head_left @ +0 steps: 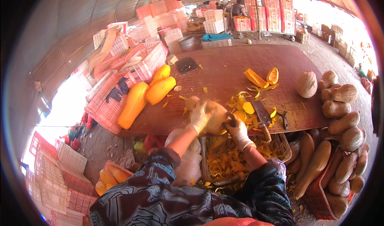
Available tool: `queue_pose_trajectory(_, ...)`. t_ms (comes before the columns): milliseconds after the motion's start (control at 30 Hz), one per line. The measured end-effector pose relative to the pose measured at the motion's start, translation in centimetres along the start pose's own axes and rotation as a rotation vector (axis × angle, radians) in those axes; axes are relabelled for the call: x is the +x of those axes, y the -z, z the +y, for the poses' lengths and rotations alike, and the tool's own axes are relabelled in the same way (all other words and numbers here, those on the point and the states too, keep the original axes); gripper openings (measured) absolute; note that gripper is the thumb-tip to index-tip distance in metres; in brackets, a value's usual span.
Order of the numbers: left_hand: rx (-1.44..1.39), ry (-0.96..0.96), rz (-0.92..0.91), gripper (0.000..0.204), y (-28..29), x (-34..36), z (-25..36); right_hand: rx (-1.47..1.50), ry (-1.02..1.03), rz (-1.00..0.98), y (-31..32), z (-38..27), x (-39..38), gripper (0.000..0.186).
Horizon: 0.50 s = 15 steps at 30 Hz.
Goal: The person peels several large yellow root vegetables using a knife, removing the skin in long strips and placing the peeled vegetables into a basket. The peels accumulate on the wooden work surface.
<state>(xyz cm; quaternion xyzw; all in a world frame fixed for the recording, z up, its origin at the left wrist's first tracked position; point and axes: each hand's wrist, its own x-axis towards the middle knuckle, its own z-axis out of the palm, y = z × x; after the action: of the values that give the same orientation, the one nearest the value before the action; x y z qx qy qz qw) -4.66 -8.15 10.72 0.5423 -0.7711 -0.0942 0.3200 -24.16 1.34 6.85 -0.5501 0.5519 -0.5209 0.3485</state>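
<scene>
A pale tan squash (216, 118) lies at the table's near edge, its skin on. My gloved left hand (201, 115) is closed over its left part and holds it. At its right end is my gloved right hand (237, 131), closed around a small black tool (229, 121) whose working end is hidden. Just right of that hand lie yellow peel strips and cut slices (248, 107), then a cleaver (262, 114) with a wooden handle. A black-handled tool (284, 120) rests beyond the cleaver.
Peeled orange squashes (138, 102) lie at the table's left. Two hollowed pieces (256, 78) sit farther back. Unpeeled squashes (335, 94) crowd the right edge and floor. Below the table's edge, a crate (287, 153) holds peelings. Stacked crates (116, 98) stand left; another person (239, 9) is far back.
</scene>
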Motion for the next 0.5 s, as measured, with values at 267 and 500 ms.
queue_pose_trajectory(267,-0.592,0.043,-0.036,0.075,-0.9,-14.9,-0.8,0.044,0.125,0.193,1.9,2.1,-5.8,0.036)
queue_pose_trajectory(500,-0.115,-0.405,-0.993,0.053,-4.3,-28.4,-0.4,-0.411,0.009,0.055,1.3,8.9,-16.1,0.027)
